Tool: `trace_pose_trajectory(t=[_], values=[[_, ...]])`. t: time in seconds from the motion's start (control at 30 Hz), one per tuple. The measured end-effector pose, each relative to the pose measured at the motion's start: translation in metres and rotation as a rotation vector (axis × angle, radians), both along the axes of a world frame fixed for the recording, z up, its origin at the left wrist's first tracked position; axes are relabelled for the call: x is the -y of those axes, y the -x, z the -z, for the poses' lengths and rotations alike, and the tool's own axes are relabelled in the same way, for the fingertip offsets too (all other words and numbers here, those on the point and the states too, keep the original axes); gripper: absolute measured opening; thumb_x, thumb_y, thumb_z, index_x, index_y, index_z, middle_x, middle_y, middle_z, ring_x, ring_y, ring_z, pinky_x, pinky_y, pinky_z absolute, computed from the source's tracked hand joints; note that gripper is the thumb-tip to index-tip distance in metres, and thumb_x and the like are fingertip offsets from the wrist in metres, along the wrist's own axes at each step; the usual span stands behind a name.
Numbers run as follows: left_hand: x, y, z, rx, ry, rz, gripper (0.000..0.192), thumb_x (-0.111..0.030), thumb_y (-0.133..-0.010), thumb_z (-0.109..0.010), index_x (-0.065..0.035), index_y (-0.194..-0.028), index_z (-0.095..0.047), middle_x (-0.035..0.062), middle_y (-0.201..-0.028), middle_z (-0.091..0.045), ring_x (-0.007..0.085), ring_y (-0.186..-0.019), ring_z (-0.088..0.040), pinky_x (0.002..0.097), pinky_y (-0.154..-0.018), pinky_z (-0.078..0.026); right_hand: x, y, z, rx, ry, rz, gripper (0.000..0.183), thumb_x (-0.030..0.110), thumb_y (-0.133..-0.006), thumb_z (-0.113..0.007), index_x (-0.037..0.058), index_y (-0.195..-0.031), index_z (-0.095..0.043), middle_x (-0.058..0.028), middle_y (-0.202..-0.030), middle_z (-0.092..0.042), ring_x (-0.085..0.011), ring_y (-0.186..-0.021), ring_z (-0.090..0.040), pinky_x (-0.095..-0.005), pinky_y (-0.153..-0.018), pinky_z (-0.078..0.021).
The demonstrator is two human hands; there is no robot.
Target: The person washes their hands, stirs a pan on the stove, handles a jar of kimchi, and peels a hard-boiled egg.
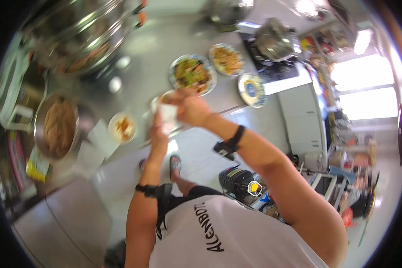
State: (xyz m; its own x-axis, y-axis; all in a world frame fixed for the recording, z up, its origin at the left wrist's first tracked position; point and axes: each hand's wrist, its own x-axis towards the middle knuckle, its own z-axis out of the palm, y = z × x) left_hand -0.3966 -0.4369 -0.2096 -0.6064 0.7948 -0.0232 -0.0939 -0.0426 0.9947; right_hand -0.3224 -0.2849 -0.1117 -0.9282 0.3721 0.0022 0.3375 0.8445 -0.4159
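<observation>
Over the counter's front edge my two hands are close together. In my left hand [158, 136] is a white piece [169, 114] that looks like paper or tissue, held upright. My right hand [192, 109] is right beside it with the fingers curled in; blur hides whether they grip anything. Below and behind the hands a pale dish [155, 104] shows only in part. Just beyond my right hand stands a patterned plate of cooked greens and meat [191, 73]. To the left of my left hand sits a white bowl with reddish-brown sauce or food remains [123, 128].
A plate of yellowish food [226, 59] and a patterned plate [252, 89] stand to the right, near the hob with a steel pot [277, 40]. At left are a large steamer [80, 37], a steel bowl with a brown mass [58, 127], white sheets [98, 140] and two white round things [115, 84].
</observation>
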Motion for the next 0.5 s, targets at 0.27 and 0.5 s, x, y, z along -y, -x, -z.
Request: trace_pose_trajectory(t=[0.27,0.5], values=[[-0.036,0.034,-0.028,0.003,0.074,0.041,0.062,-0.040,-0.103,-0.024,0.0001,-0.144,-0.047,0.0189,-0.135,-0.058,0.0267,-0.127,-0.053,0.0337,-0.108,-0.038,0.006,-0.001,-0.021,0.126,0.031,0.110,0.049,0.035,-0.073,-0.076,0.0005,-0.106,-0.065,-0.0205,-0.110,-0.060,-0.0383,-0.109,-0.058,-0.0427,-0.091,-0.0510],[-0.046,0.050,-0.007,0.003,0.149,0.118,0.061,-0.043,-0.105,-0.024,-0.0022,-0.139,-0.054,0.0211,-0.130,-0.060,0.0292,-0.117,-0.058,0.0338,-0.104,-0.041,0.000,0.004,-0.030,0.136,-0.054,0.081,0.047,0.038,-0.080,-0.067,0.0030,-0.110,-0.058,-0.0198,-0.108,-0.062,-0.0368,-0.105,-0.060,-0.0460,-0.088,-0.0510]])
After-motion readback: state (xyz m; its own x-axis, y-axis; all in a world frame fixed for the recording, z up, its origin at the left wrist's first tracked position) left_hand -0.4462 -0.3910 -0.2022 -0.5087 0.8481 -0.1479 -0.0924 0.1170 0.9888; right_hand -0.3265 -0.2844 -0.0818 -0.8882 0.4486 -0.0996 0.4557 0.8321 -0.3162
